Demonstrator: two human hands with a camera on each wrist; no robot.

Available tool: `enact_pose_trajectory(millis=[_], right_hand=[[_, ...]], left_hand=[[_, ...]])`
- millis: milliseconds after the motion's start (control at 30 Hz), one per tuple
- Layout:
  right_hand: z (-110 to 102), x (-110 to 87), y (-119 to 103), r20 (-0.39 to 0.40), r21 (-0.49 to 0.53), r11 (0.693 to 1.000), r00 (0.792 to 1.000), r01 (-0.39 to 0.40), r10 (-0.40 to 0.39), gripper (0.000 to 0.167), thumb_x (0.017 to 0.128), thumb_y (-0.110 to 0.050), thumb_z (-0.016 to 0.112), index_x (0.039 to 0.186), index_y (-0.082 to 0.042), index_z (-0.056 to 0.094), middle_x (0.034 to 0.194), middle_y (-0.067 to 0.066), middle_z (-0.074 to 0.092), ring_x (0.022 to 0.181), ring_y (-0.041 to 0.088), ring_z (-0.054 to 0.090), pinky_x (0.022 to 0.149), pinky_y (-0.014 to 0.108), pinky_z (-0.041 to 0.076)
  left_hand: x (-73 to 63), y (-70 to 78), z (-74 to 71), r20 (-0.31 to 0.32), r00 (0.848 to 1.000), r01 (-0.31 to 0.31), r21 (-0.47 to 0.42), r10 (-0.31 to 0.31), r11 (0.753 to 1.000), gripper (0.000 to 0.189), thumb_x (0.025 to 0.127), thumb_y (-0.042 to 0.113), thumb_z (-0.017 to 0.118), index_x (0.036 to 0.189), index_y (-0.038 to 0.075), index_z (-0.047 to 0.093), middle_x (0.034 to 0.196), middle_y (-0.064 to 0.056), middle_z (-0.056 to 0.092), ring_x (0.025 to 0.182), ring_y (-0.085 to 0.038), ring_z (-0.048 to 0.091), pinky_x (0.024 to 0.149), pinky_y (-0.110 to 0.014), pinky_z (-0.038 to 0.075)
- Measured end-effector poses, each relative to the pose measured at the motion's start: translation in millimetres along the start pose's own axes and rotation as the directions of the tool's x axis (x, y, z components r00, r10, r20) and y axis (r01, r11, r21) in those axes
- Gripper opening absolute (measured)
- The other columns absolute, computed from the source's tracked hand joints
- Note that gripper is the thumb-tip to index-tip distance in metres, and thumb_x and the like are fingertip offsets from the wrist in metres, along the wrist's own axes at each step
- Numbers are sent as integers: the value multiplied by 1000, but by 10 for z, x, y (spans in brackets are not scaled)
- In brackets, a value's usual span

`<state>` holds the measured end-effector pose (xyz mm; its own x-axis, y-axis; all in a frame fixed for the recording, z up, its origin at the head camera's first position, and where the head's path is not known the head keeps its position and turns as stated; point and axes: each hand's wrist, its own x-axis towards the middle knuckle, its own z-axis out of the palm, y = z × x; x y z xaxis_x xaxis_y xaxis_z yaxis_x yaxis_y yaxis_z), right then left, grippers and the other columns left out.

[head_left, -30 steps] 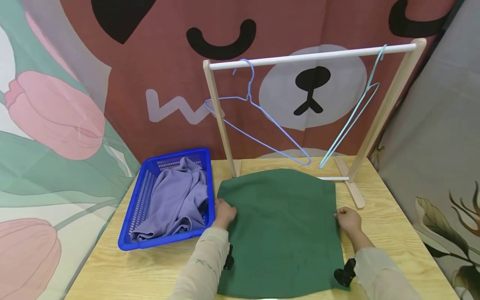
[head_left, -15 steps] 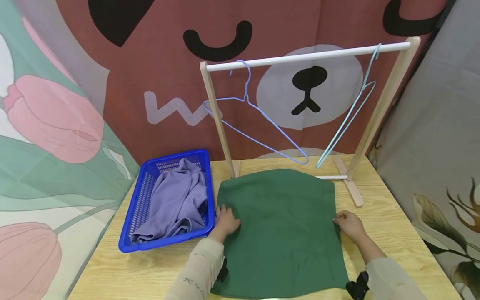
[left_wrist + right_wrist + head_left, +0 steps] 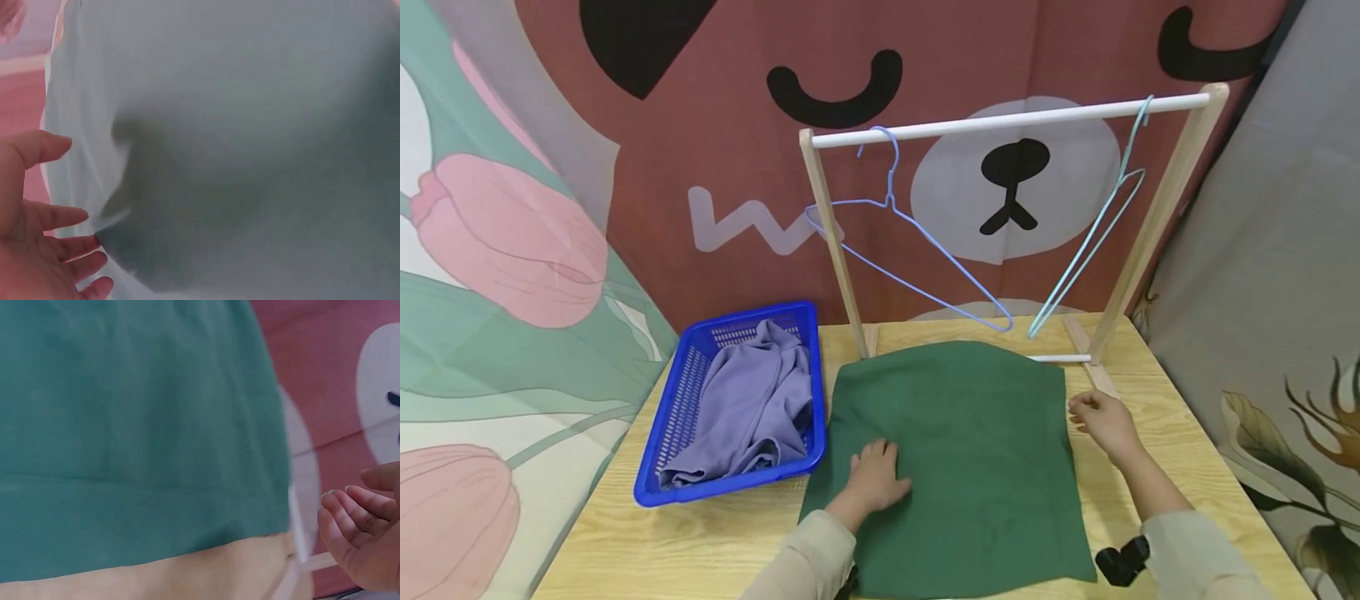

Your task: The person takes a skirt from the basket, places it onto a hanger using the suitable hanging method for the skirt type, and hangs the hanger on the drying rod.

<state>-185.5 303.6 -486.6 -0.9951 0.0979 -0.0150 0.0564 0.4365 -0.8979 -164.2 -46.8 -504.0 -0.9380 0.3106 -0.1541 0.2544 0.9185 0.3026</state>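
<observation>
Right hand now stands just beside the edge of the green cloth, grip released; left hand has shifted inward over it, grasping nothing. Cloth lies spread on the counter; spreading appears nearly complete.

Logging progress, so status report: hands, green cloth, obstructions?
Left hand over green cloth, fingers spread. Right hand holding nothing, beside its right edge. Cloth spread on table. Blue basket close on its left.

Bright even head view, dimmer hazy wrist views, soft-shadowed cloth
</observation>
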Motion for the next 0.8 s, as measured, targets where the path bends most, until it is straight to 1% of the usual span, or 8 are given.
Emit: enact_pose_trajectory(millis=[200, 300, 400, 500, 667, 700, 733, 800], right_hand=[[-78, 450, 456, -99, 126, 992, 995, 30, -18, 39, 86, -35, 50, 106, -2, 52, 93, 8, 57, 79, 14, 57, 63, 26, 49], [-117, 638, 466, -150, 212, 975, 988, 60, -29, 36, 86, -31, 52, 108, -3, 53, 92, 9, 59, 79, 16, 59, 63, 26, 49], [-179, 758, 290, -192, 312, 946, 981, 94, -34, 32, 85, -26, 53, 109, -3, 54, 91, 10, 61, 78, 17, 60, 64, 27, 49], [-228, 810, 25, -214, 419, 893, 974, 162, -76, 29, 84, -20, 56, 107, -3, 55, 91, 10, 61, 75, 18, 60, 61, 27, 49], [-259, 658, -622, -231, 420, 881, 964, 218, -129, 29, 82, -23, 58, 102, -2, 54, 88, 11, 59, 76, 21, 59, 63, 29, 49], [-278, 644, -697, -216, 459, 853, 963, 248, -163, 27, 82, -22, 58, 100, -2, 55, 87, 10, 60, 76, 21, 60, 62, 29, 49], [-285, 561, -861, -210, 437, 865, 963, 246, -168, 28, 82, -24, 58, 100, -2, 54, 86, 10, 59, 77, 19, 59, 64, 29, 49], [-299, 478, -1047, -199, 454, 854, 963, 254, -181, 28, 82, -23, 58, 100, -1, 54, 85, 8, 59, 76, 16, 59, 63, 26, 49]], left_hand=[[-91, 186, 53, 53, 995, -85, 2, 85, 996, 55, 79, 38, 57, 122, 5, 45, 127, -15, 35, 115, -30, 33, 86, -45, 28], [-127, 293, 42, 111, 989, -101, 1, 100, 995, 56, 78, 39, 58, 121, 5, 46, 126, -14, 36, 114, -29, 34, 86, -44, 29], [-147, 390, 51, 166, 978, -130, 10, 127, 991, 56, 77, 42, 59, 120, 8, 47, 126, -11, 37, 113, -26, 35, 85, -42, 30], [-165, 473, 89, 212, 965, -162, 12, 156, 987, 58, 76, 44, 59, 121, 11, 46, 126, -7, 37, 114, -24, 35, 86, -42, 30], [-198, 567, 184, 251, 946, -211, 3, 204, 977, 59, 75, 45, 60, 123, 15, 45, 127, -3, 37, 115, -21, 35, 87, -41, 31], [-201, 581, 202, 258, 943, -219, 2, 211, 976, 59, 75, 46, 60, 123, 15, 45, 127, -3, 37, 114, -21, 35, 86, -40, 31], [-203, 593, 220, 263, 939, -228, -1, 220, 974, 59, 75, 46, 60, 123, 16, 44, 127, -2, 37, 114, -21, 34, 86, -40, 31], [-204, 619, 244, 274, 933, -242, -6, 234, 970, 59, 75, 47, 59, 124, 17, 44, 127, -1, 37, 115, -20, 34, 86, -39, 31]])
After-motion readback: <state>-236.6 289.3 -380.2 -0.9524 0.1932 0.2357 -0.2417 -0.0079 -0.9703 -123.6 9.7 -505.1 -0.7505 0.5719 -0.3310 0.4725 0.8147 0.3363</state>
